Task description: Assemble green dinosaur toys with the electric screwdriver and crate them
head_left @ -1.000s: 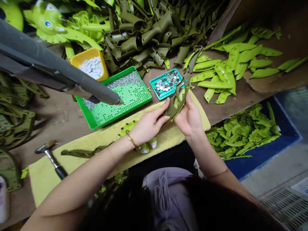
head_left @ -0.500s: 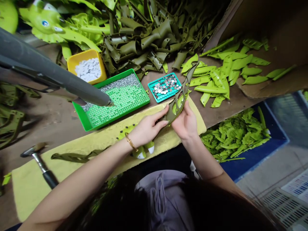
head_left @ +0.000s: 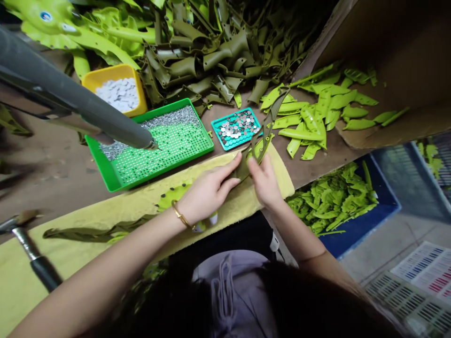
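Note:
A long, curved olive-green plastic part with cut-out openings [head_left: 274, 112] is held in both hands above the yellow cloth [head_left: 137, 192]. My left hand [head_left: 207, 190] grips its near end between thumb and fingers. On the opposite side, my right hand [head_left: 267, 185] pinches the edge, where a light-green plastic piece [head_left: 260, 149] shows inside the part. Below my left wrist lies a light-green toy piece with dark spots and white tips [head_left: 172, 195], partly hidden. Another olive part [head_left: 95, 233] rests on the cloth, crossed by my left forearm.
Small metal fasteners lie in a green tray [head_left: 176, 162], and discs in a teal tray [head_left: 227, 143]. A yellow tub [head_left: 139, 89] holds white pieces. A grey tool [head_left: 88, 110] juts in from the left; a hammer [head_left: 35, 256] lies below. Light-green parts [head_left: 317, 112] lie right.
My right hand has turned from lying open under the olive part to pinching its edge. The view has shifted, so the trays and hammer appear further left.

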`<act>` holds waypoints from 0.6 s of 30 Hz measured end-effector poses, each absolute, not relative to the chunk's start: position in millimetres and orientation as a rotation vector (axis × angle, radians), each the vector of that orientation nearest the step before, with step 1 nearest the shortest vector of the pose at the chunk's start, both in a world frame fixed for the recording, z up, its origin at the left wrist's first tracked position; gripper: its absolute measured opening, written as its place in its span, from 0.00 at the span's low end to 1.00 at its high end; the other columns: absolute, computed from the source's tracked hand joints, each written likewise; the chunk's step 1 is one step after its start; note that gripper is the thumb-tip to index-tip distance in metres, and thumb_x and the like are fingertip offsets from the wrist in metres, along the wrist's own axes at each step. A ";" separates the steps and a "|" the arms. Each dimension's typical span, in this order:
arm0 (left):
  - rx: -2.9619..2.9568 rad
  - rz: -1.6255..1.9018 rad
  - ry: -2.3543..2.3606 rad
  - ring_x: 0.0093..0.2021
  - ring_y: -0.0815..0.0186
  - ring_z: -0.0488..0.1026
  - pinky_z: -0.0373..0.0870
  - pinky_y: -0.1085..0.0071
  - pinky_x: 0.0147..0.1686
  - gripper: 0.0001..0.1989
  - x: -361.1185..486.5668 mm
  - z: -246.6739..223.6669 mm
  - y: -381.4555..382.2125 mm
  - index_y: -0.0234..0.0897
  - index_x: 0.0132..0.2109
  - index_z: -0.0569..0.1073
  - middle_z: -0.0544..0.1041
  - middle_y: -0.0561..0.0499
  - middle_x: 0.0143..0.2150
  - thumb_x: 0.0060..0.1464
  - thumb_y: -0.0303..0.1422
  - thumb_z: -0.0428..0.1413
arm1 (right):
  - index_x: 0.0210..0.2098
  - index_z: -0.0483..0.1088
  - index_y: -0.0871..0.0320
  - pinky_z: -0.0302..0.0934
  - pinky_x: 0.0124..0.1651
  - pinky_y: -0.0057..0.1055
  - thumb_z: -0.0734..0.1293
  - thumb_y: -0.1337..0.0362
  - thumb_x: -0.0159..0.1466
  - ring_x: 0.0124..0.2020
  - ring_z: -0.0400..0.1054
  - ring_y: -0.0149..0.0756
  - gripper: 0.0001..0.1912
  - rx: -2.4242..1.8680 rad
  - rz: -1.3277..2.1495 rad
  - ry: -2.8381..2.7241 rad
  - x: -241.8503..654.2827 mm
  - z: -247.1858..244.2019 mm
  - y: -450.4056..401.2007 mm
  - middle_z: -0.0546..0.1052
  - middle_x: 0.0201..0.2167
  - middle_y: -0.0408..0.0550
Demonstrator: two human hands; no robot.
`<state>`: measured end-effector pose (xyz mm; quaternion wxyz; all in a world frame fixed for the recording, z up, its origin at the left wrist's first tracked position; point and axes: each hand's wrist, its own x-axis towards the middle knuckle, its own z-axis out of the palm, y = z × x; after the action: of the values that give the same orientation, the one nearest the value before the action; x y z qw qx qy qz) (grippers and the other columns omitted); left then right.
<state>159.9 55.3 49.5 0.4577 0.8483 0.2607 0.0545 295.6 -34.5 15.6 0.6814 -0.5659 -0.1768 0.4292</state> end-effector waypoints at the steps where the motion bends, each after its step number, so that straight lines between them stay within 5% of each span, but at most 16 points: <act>1: 2.150 0.151 0.643 0.62 0.56 0.68 0.63 0.58 0.63 0.29 158.7 48.9 53.9 0.38 0.69 0.58 0.71 0.45 0.62 0.63 0.38 0.48 | 0.42 0.70 0.50 0.65 0.58 0.37 0.70 0.53 0.58 0.48 0.70 0.35 0.15 -1.371 0.983 -0.487 295.7 13.1 -38.0 0.77 0.41 0.41; 5: 2.323 0.195 0.665 0.58 0.55 0.72 0.66 0.57 0.60 0.28 155.3 45.2 46.3 0.38 0.69 0.56 0.74 0.42 0.58 0.63 0.36 0.46 | 0.42 0.69 0.52 0.69 0.45 0.34 0.69 0.53 0.59 0.37 0.71 0.34 0.14 -1.504 1.022 -0.586 288.2 4.9 -42.5 0.76 0.34 0.41; 11: 2.224 0.180 0.834 0.55 0.55 0.74 0.69 0.60 0.55 0.29 157.4 48.0 44.1 0.36 0.67 0.58 0.75 0.41 0.56 0.61 0.39 0.49 | 0.45 0.65 0.49 0.70 0.36 0.32 0.67 0.52 0.61 0.33 0.72 0.32 0.15 -1.426 1.083 -0.683 295.4 6.4 -45.1 0.77 0.35 0.41; 14: 2.010 -0.019 0.735 0.49 0.56 0.75 0.71 0.60 0.50 0.22 168.0 47.0 55.0 0.37 0.56 0.69 0.77 0.44 0.51 0.57 0.42 0.52 | 0.38 0.72 0.52 0.70 0.43 0.42 0.63 0.47 0.63 0.35 0.73 0.39 0.16 -1.630 1.177 -1.080 351.6 13.0 -50.2 0.78 0.33 0.46; 16: 1.887 -0.100 0.672 0.45 0.57 0.75 0.71 0.60 0.48 0.20 175.5 43.8 62.9 0.37 0.50 0.71 0.78 0.45 0.47 0.53 0.43 0.54 | 0.40 0.74 0.54 0.63 0.55 0.51 0.59 0.48 0.66 0.46 0.71 0.44 0.19 -1.982 0.621 -1.164 403.3 14.8 -50.0 0.78 0.42 0.51; 18: 1.864 -0.123 0.674 0.43 0.57 0.74 0.71 0.60 0.46 0.21 179.3 40.7 68.9 0.35 0.48 0.71 0.77 0.45 0.44 0.50 0.44 0.55 | 0.49 0.72 0.56 0.50 0.64 0.58 0.65 0.50 0.62 0.60 0.61 0.53 0.22 -2.273 0.219 -1.297 451.9 13.8 -48.1 0.72 0.55 0.57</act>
<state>179.3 68.9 40.7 0.5461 0.7862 0.2844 -0.0521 451.9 -48.1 13.8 0.2547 -0.8370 -0.4775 0.0805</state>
